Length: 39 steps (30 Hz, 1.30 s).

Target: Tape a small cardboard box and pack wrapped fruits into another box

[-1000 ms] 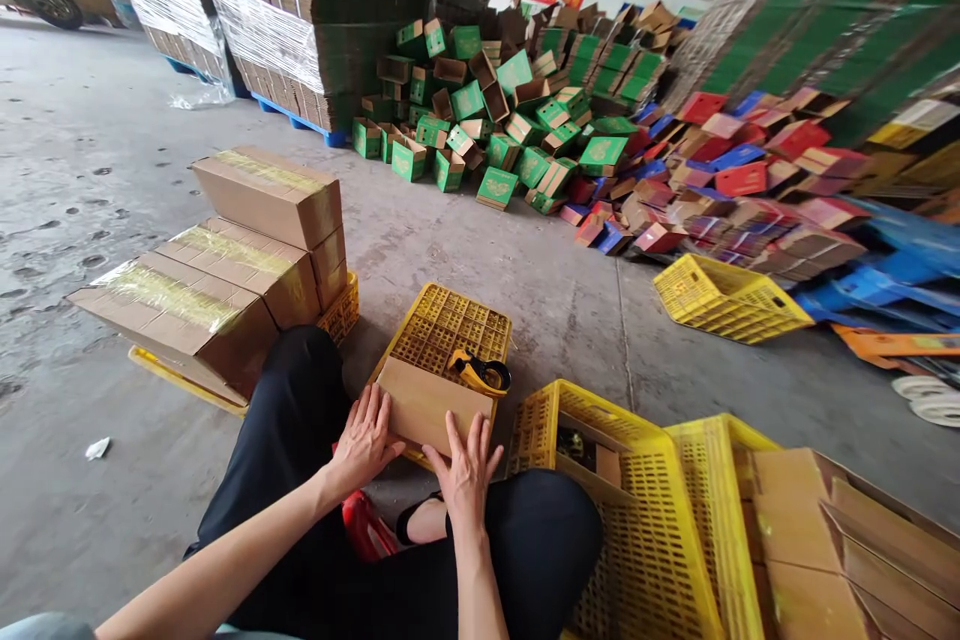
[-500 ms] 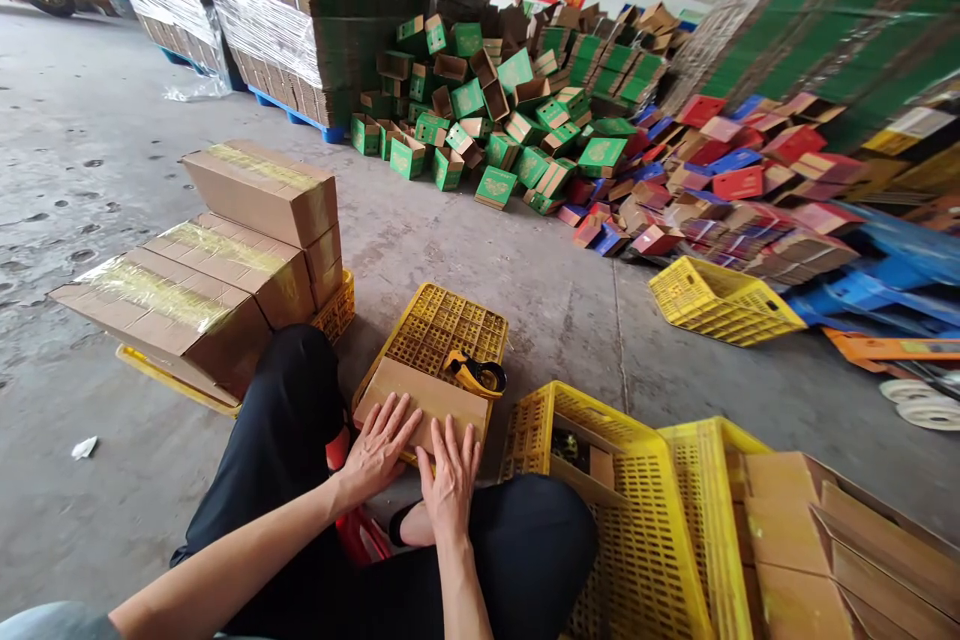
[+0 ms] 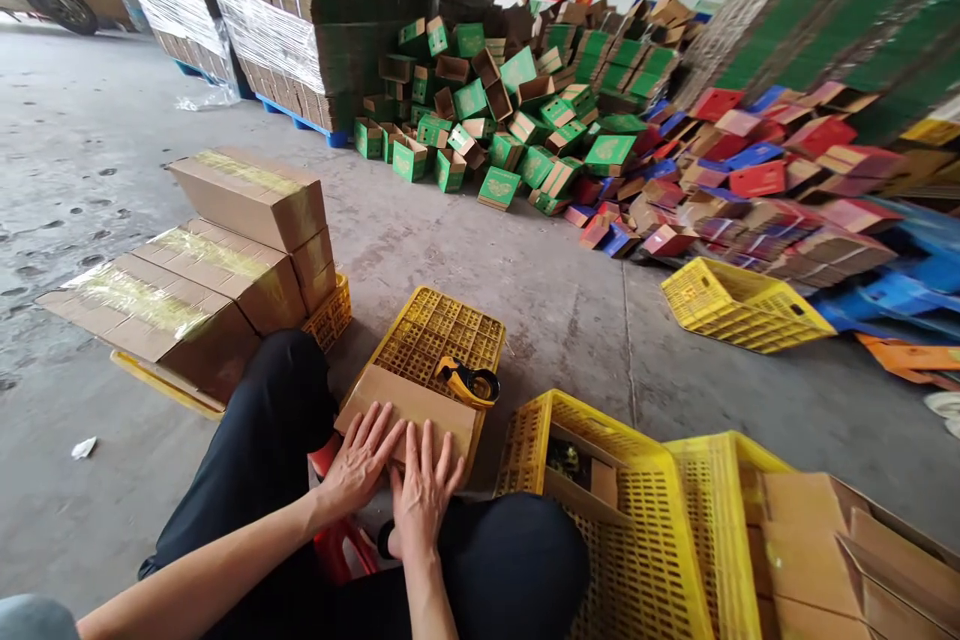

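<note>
A flat brown cardboard box (image 3: pixel 420 402) lies on an upturned yellow crate (image 3: pixel 442 335) between my knees. My left hand (image 3: pixel 360 460) rests flat on the box's near left part, fingers spread. Beside it, my right hand (image 3: pixel 424 485) also lies flat on the box, fingers stretched out. The two hands are close together, almost touching. A yellow and black tape dispenser (image 3: pixel 469 383) sits on the crate just beyond the box's right end.
Taped brown boxes (image 3: pixel 225 255) are stacked on a yellow crate at my left. Yellow crates (image 3: pixel 637 510) and flat cardboard (image 3: pixel 840 560) stand at my right. Green boxes (image 3: pixel 510 110) and red and blue boxes (image 3: pixel 735 180) are heaped behind. Another yellow crate (image 3: pixel 742 305) lies on the concrete floor.
My hands have slid from the box's ends toward its middle and now lie side by side on top. The box sits flatter and nearer to me.
</note>
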Each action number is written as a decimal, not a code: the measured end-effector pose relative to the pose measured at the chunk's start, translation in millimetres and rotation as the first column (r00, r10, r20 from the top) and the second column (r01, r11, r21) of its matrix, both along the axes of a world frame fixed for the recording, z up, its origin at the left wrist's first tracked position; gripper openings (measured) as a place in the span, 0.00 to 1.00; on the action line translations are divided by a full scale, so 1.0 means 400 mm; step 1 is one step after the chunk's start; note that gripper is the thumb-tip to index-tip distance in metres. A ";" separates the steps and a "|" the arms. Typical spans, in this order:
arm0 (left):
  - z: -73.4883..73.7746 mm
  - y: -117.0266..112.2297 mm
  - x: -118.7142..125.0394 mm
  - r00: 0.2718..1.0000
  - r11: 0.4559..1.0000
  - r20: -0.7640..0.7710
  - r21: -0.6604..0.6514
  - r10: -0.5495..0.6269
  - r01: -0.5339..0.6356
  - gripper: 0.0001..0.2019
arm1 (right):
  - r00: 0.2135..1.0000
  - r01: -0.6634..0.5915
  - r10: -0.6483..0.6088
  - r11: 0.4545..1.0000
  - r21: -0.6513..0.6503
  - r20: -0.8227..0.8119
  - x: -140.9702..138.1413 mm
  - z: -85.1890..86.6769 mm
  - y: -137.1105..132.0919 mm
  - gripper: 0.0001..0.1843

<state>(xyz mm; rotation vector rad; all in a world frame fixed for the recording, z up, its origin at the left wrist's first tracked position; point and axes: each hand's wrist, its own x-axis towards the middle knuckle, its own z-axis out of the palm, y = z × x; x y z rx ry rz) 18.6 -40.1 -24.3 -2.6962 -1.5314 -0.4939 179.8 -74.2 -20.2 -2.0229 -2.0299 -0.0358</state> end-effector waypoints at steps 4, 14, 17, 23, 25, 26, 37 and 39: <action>-0.014 -0.012 0.024 0.999 0.999 -0.021 0.014 0.045 -0.045 0.42 | 1.000 0.000 0.000 1.000 -0.003 -0.010 0.002 -0.027 -0.006 0.36; -0.009 -0.019 0.058 0.992 0.986 -0.022 -0.110 0.125 -0.127 0.39 | 0.998 -0.028 0.026 0.999 -0.032 -0.063 0.011 -0.043 -0.008 0.33; -0.006 -0.014 0.064 0.991 0.977 -0.037 -0.165 0.132 -0.136 0.40 | 0.997 -0.033 0.033 0.999 -0.007 -0.067 0.012 -0.043 -0.002 0.33; 0.004 0.004 0.044 0.998 0.968 0.024 -0.245 0.060 -0.053 0.46 | 1.000 -0.011 0.011 0.999 0.030 0.003 0.014 -0.035 0.005 0.33; 0.007 0.013 0.022 0.998 0.965 0.062 -0.263 0.016 0.001 0.49 | 0.999 -0.008 0.007 1.000 0.025 0.048 0.016 -0.030 0.005 0.33; 0.009 0.017 0.008 0.997 0.962 0.080 -0.271 -0.005 0.026 0.50 | 0.998 -0.001 0.000 1.000 0.021 0.068 0.017 -0.027 0.005 0.33; -0.007 0.051 -0.157 0.955 0.957 0.292 -0.288 0.052 0.036 0.46 | 0.979 0.123 -0.113 0.991 -0.053 0.167 -0.060 0.016 0.041 0.36; -0.016 0.061 -0.158 0.927 0.963 0.375 -0.259 0.024 0.080 0.43 | 0.982 0.141 -0.130 0.987 -0.080 0.136 -0.098 0.021 0.050 0.38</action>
